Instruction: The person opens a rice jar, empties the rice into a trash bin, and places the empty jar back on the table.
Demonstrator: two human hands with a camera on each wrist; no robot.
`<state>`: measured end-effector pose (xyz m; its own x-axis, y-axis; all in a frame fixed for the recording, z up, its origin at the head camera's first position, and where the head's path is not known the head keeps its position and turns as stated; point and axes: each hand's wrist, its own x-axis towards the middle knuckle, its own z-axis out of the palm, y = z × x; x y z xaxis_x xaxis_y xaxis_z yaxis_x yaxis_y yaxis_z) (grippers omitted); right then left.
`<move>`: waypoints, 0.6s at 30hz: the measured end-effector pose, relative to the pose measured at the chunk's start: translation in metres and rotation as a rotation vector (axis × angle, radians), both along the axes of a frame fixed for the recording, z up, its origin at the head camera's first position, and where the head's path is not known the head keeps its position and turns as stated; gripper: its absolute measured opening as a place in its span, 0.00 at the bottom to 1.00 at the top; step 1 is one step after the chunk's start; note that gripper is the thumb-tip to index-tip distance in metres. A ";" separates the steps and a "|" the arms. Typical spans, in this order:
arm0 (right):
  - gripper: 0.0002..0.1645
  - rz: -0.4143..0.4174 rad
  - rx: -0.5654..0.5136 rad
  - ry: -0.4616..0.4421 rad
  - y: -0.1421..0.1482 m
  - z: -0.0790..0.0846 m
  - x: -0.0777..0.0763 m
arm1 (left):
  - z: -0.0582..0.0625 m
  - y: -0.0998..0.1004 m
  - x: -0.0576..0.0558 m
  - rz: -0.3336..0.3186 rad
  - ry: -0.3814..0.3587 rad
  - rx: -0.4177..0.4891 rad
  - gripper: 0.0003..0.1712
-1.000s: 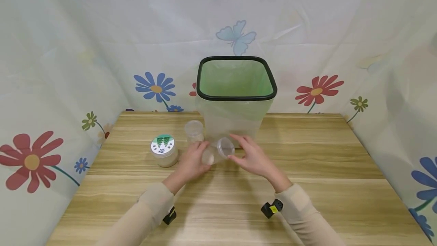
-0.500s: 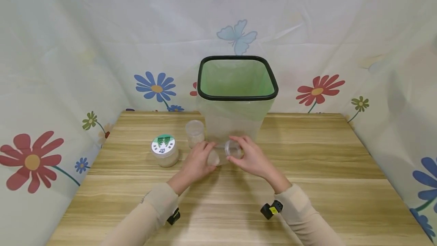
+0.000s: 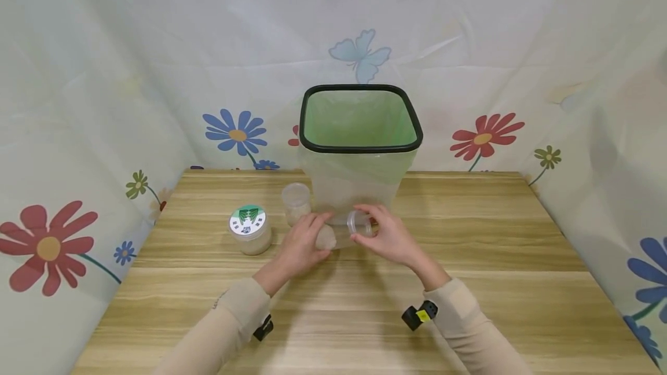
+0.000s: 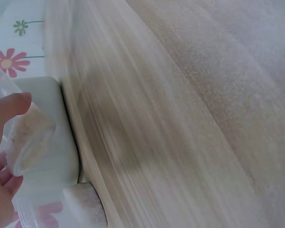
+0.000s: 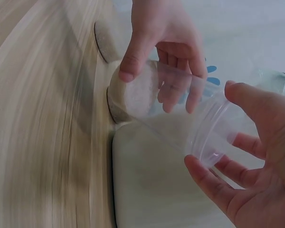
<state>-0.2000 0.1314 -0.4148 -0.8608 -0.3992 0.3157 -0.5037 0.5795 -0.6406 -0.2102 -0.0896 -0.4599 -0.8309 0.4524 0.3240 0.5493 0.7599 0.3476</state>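
In the head view my left hand (image 3: pixel 299 247) grips the base end of a clear plastic jar (image 3: pixel 341 237), which lies tilted with its mouth end toward the right. Pale, whitish stuff (image 3: pixel 325 238) is gathered in its base. My right hand (image 3: pixel 388 237) holds the clear screw lid (image 3: pixel 359 223) at the mouth end, thumb and fingers spread round its edge. The right wrist view shows the lid (image 5: pixel 211 130) sitting against the mouth; whether it is threaded on, I cannot tell. Seen from the left wrist, the jar's base (image 4: pixel 31 137) is between thumb and fingers.
A bin (image 3: pixel 359 184) with a black rim and pale green liner stands just behind the hands. Left of it is a second clear jar (image 3: pixel 296 201) with pale contents. Farther left stands a jar with a green-and-white labelled lid (image 3: pixel 249 224). All rest on the wooden table (image 3: pixel 469 219).
The jar has shifted slightly right, and its lid end has turned from facing the head camera toward the right. My right fingers have drawn closer round the lid.
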 end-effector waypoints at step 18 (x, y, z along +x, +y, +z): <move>0.35 0.081 -0.096 -0.116 0.013 0.004 -0.005 | 0.005 0.003 -0.005 -0.082 0.053 0.003 0.49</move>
